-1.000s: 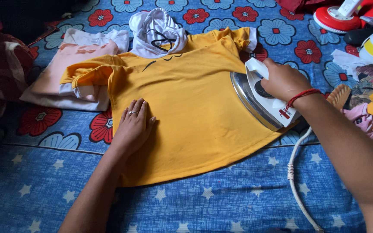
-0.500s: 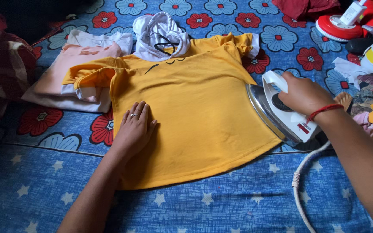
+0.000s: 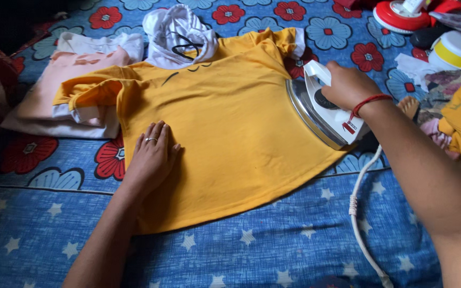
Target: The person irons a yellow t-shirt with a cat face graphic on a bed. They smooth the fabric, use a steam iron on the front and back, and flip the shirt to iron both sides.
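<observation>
the yellow shirt (image 3: 230, 122) is pinned flat by the open left hand (image 3: 152, 154) (fingers spread), so the white iron (image 3: 324, 109), gripped by the right hand (image 3: 348, 85), is tilted at its edge.

Soft daylight, dark left corner
</observation>
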